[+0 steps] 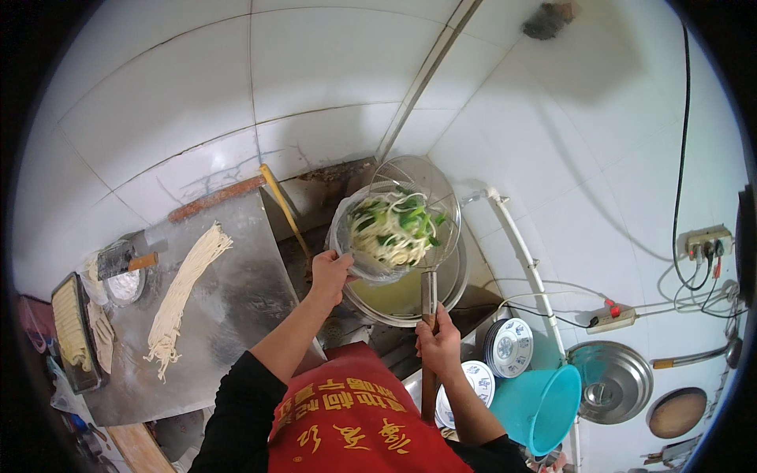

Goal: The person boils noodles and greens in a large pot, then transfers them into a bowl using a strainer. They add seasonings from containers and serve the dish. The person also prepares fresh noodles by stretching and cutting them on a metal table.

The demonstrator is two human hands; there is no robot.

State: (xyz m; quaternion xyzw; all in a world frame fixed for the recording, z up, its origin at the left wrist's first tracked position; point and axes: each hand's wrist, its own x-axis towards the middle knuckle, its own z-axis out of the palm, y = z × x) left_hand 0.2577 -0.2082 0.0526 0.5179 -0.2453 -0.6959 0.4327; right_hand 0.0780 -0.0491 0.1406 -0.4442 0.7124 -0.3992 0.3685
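Note:
My left hand (331, 276) grips the near-left rim of a bowl (341, 236) that looks lined with a clear plastic bag. The wooden handle of a wire-mesh strainer (439, 184) is held in my right hand (439, 344). The strainer is tipped against the bowl. Cooked noodles with leafy greens (395, 233) lie at the bowl's mouth and partly over the mesh; how much rests in each I cannot tell. Both are above a large metal pot (463, 284) of cloudy yellowish liquid.
Left, a floured metal worktop (248, 319) bears raw noodles (188, 295), a cleaver (121, 264) over a bowl of white powder and a dough tray (72, 325). Right stand patterned plates (510, 349), a turquoise bucket (532, 408) and a white pipe (528, 254). A power strip (612, 320) hangs on the wall.

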